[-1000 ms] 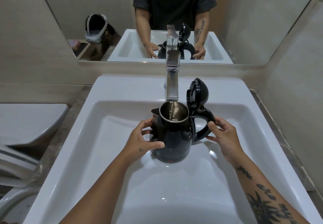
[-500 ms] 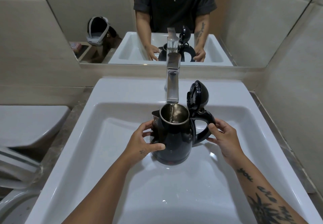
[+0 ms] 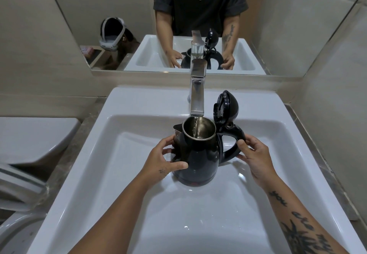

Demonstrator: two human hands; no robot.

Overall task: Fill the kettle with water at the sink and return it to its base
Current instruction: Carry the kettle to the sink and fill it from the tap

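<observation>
Kettle filling at the sink; biggest thing first: white rectangular sink basin [image 3: 111,174] fills most of the view, mirror [image 3: 139,25] behind it, a toilet lid off to the left. Black electric kettle [image 3: 195,154] sits upright near the middle of the basin, directly under the chrome faucet [image 3: 197,95]. Kettle lid [image 3: 226,105] flipped open, standing up at the handle side. Thin water stream [image 3: 195,127] drops from the spout into the steel mouth; water level inside not readable. Left hand [image 3: 161,164] wraps the kettle body on the spout side, grip closed on it, thumb across the front. Right hand [image 3: 256,154] closes around the outer curve of the kettle handle [image 3: 231,144], fingers pinching it. Base not in view.

Risks, judged: overfill if the tap runs on, since the level is hard to see; wet underside from the basin could carry water to the base contacts; full kettle gets heavy, and a pinch on the handle could slip on the lift; the open lid could knock the faucet on the way up.
</observation>
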